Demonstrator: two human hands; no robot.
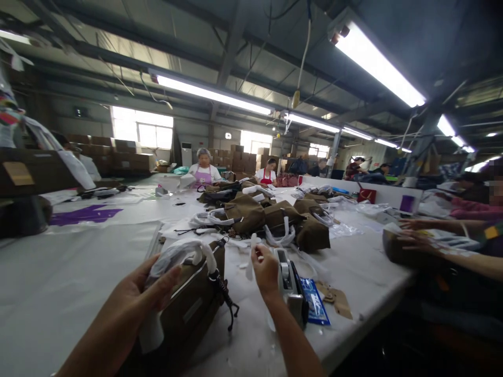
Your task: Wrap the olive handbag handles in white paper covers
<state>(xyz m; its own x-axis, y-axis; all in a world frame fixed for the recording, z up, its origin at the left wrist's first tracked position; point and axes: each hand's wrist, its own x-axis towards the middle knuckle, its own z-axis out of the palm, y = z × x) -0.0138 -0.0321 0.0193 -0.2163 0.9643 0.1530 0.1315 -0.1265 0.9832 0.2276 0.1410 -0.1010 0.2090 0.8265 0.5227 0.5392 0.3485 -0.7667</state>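
Observation:
A brown handbag [188,309] lies on the white table [58,283] in front of me, its handle wrapped in white foam paper [176,254]. My left hand [145,296] grips that wrapped handle, fingers closed over the paper. My right hand [265,269] is raised just right of the bag, pinching a short strip of clear tape [251,256]. A grey tape dispenser [288,285] stands right beside that hand.
A blue packet [316,301] and brown card tags [336,298] lie by the table's near edge. A pile of brown bags [275,214] sits mid-table. Another person's arms [436,246] hold a bag at right. Seated workers and stacked cartons [118,154] are beyond.

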